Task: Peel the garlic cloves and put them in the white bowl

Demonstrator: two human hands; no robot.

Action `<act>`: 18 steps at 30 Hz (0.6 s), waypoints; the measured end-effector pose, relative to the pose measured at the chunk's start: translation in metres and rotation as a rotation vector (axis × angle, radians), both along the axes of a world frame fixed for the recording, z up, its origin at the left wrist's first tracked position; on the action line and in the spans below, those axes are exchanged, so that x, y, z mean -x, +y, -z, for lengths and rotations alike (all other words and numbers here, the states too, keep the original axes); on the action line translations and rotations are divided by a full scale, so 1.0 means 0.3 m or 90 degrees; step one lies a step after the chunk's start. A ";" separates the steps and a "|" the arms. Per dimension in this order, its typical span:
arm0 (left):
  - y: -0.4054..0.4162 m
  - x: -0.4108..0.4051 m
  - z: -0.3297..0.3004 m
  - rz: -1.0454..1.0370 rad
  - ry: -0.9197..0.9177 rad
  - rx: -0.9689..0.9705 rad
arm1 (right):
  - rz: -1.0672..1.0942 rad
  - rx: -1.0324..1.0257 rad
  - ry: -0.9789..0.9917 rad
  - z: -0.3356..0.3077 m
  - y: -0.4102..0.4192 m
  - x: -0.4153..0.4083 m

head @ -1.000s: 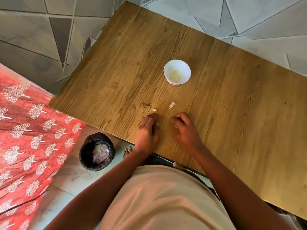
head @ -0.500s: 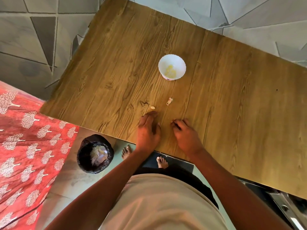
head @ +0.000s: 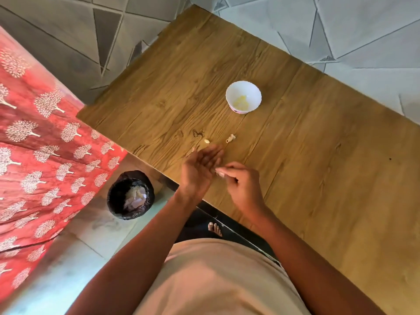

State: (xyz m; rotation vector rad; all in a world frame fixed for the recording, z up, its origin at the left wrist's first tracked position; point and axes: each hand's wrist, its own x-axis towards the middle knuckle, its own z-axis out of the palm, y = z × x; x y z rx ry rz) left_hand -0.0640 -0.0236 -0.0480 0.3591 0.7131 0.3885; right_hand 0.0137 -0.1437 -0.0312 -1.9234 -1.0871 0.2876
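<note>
Grey tiles cut with triangular lines surround a wooden table (head: 318, 178) seen from above, where a person in a beige top stands at the near edge. One white bowl (head: 243, 96) sits near the table's middle with pale yellow peeled garlic (head: 241, 101) at its bottom; how many cloves it holds cannot be told. Two small pieces lie on the wood between the bowl and the hands: one pale garlic clove (head: 206, 141) just beyond the left fingertips, and one whitish scrap (head: 230, 138) to its right, well apart from the bowl.

Left hand (head: 200, 165) is raised palm-up over the table edge, fingers straight and close together, holding nothing that can be made out. Right hand (head: 241, 180) is beside it, its fingers curled, thumb and forefinger pinching a small whitish bit (head: 220, 173) at the edge of the left palm; whether that bit is clove or skin is too small to tell.

One black-lined bin (head: 130, 194) with pale waste inside stands on the floor left of the table, next to a red cloth (head: 41, 155) printed with white trees. One bare foot (head: 214, 228) shows beneath the table edge.
</note>
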 end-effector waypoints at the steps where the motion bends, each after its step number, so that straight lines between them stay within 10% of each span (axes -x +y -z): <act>1: 0.004 -0.008 -0.003 -0.012 -0.040 0.077 | -0.036 -0.001 -0.025 -0.009 0.008 -0.003; 15: -0.009 -0.049 0.046 0.018 -0.206 0.149 | -0.087 0.027 -0.273 -0.021 0.080 -0.024; 18: 0.007 -0.032 0.072 0.048 -0.194 0.140 | -0.084 0.039 -0.167 -0.018 0.095 -0.024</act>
